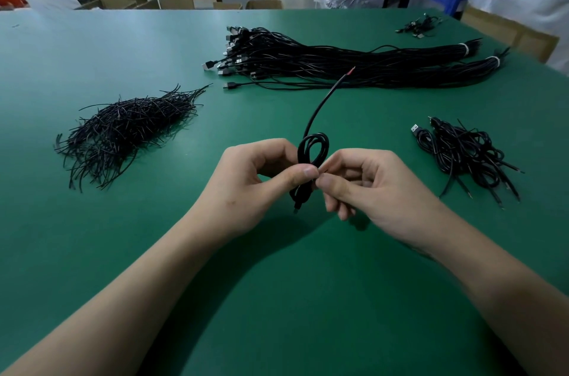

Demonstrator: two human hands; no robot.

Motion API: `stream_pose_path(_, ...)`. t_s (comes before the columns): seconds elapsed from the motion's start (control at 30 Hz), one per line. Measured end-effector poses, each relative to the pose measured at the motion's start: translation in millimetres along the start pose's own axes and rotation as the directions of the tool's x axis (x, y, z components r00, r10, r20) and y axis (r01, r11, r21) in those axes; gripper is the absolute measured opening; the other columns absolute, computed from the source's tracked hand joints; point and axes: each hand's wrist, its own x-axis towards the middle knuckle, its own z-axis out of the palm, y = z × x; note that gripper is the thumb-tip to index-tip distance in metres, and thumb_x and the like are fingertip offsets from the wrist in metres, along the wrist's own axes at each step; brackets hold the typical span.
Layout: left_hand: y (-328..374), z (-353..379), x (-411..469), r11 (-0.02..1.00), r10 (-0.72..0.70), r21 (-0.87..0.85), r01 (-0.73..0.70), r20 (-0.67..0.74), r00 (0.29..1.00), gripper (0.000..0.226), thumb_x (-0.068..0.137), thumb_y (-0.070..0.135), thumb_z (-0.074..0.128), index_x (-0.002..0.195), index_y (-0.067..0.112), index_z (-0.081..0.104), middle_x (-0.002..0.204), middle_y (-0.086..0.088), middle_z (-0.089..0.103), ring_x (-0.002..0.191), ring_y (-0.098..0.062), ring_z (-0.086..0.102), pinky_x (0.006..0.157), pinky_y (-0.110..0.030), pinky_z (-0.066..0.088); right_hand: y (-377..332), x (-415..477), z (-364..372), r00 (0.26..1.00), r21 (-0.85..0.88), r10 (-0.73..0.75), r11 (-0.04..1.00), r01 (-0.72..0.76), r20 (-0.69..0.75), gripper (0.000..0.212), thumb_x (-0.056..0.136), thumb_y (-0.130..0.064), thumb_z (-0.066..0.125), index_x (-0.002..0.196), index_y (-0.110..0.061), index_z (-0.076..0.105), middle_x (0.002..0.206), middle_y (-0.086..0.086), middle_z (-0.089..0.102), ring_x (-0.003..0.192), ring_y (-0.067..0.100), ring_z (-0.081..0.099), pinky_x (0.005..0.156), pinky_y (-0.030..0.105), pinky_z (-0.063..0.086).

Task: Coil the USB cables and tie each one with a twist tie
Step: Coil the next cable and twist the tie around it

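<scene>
Head view: left hand and right hand both pinch the waist of a coiled USB cable above the near centre of the worktop; should either pinch slacken before it is tied, the springy loops would likely unwind.

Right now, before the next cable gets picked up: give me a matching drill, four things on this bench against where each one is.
Things
1. pile of twist ties
2. bundles of straight USB cables
3. heap of coiled cables
4. coiled USB cable with a red-tipped loose end

Places
A. pinched between left hand and right hand
B. far side of the green table, white bands at the right end
C. on the table, right of the hands
D. on the table, left of the hands

Pairs: 1-D, 2-B, 3-C, 4-A
</scene>
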Motion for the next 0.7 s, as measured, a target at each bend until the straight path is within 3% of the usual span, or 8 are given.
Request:
stream_pose_path(0.1, 1.4, 1.9, -0.1, 0.994, -0.049, -0.093, 0.048, -0.004, 0.999, 0.027, 0.089, 0.038, 0.071, 0.076, 0.015, 0.067, 0.069, -0.003, 0.068, 0.062, -0.02, 0.058, 0.061, -0.032, 0.045, -0.2, -0.4, 1.4, 0.997, -0.038, -0.063, 0.997, 0.061, -0.046, 0.008, 0.093, -0.017, 0.069, 0.086, -0.013, 0.068, 0.067, 0.003, 0.068, 0.057, 0.012, 0.06, 0.056, 0.021, 0.047)
stream_pose_path(0.2, 1.6, 4.6, 1.2, 0.972, -0.121, -0.202, 0.122, 0.014, 0.993, 0.032, 0.093, 0.034, 0.067, 0.08, 0.005, 0.066, 0.073, -0.008, 0.072, 0.069, -0.018, 0.065, 0.069, -0.032, 0.05, 0.0, -1.7, 2.3, 0.972, -0.253, -0.211, 0.951, 0.179, -0.102, 0.013, 0.093, -0.016, 0.071, 0.081, -0.021, 0.066, 0.068, -0.001, 0.067, 0.06, 0.011, 0.063, 0.057, 0.028, 0.05)
stream_pose_path(0.3, 3.3, 8.5, 0.8, 0.917, -0.189, -0.347, 0.197, 0.056, 0.98, 0.033, 0.091, 0.032, 0.066, 0.103, 0.001, 0.061, 0.075, -0.015, 0.073, 0.069, -0.025, 0.072, 0.067, -0.03, 0.056, 0.7, -2.7, 1.5, 0.925, -0.529, -0.367, 0.806, 0.265, -0.096, 0.011, 0.092, -0.022, 0.07, 0.082, -0.023, 0.066, 0.07, -0.008, 0.064, 0.066, 0.017, 0.061, 0.056, 0.036, 0.047)
stream_pose_path(0.37, 3.5, 9.6, -0.1, 0.894, -0.203, -0.4, 0.202, 0.04, 0.978, 0.04, 0.09, 0.029, 0.065, 0.124, 0.012, 0.052, 0.079, -0.02, 0.073, 0.069, -0.03, 0.073, 0.07, -0.034, 0.06, 0.3, -2.0, 1.4, 0.909, -0.585, -0.406, 0.761, 0.281, -0.091, 0.01, 0.092, -0.026, 0.068, 0.082, -0.023, 0.066, 0.071, -0.01, 0.064, 0.068, 0.018, 0.06, 0.056, 0.034, 0.045)
stream_pose_path(0.47, 1.7, 7.8, 0.2, 0.934, -0.094, -0.34, 0.112, 0.07, 0.993, 0.034, 0.103, 0.019, 0.056, 0.135, 0.028, 0.05, 0.086, -0.022, 0.071, 0.08, -0.039, 0.07, 0.079, -0.042, 0.059, 1.2, -0.1, -1.9, 0.945, -0.399, -0.3, 0.888, 0.228, -0.129, 0.014, 0.093, -0.018, 0.069, 0.079, -0.021, 0.066, 0.067, -0.003, 0.065, 0.06, 0.016, 0.062, 0.055, 0.033, 0.05)
stream_pose_path(0.53, -0.2, 5.5, 0.3, 0.97, -0.021, -0.239, 0.047, 0.107, 0.994, 0.037, 0.105, 0.008, 0.05, 0.136, 0.026, 0.056, 0.085, -0.005, 0.072, 0.082, -0.022, 0.068, 0.077, -0.032, 0.055, 0.8, 1.5, -6.2, 0.977, -0.183, -0.175, 0.972, 0.15, -0.126, 0.015, 0.094, -0.012, 0.069, 0.08, -0.016, 0.066, 0.066, 0.003, 0.067, 0.057, 0.014, 0.061, 0.057, 0.025, 0.05)
stream_pose_path(0.6, -0.1, 3.0, 1.0, 0.995, 0.004, -0.098, 0.008, 0.125, 0.992, 0.039, 0.101, 0.006, 0.058, 0.135, 0.025, 0.061, 0.091, 0.006, 0.072, 0.088, -0.009, 0.067, 0.08, -0.03, 0.053, 1.0, 2.2, -8.3, 0.99, 0.009, -0.084, 0.996, 0.085, -0.109, 0.014, 0.093, -0.013, 0.068, 0.08, -0.012, 0.064, 0.063, 0.003, 0.065, 0.054, 0.014, 0.058, 0.054, 0.022, 0.046)
stream_pose_path(0.7, -0.5, -1.1, 0.6, 0.977, 0.103, 0.179, -0.113, 0.061, 0.993, 0.036, 0.089, 0.022, 0.072, 0.125, 0.026, 0.071, 0.096, 0.009, 0.072, 0.094, -0.009, 0.067, 0.077, -0.028, 0.053, 1.5, 2.4, -4.8, 0.996, 0.136, -0.051, 0.989, 0.061, -0.076, 0.013, 0.092, -0.013, 0.065, 0.08, -0.01, 0.063, 0.061, 0.003, 0.062, 0.054, 0.013, 0.055, 0.053, 0.022, 0.046)
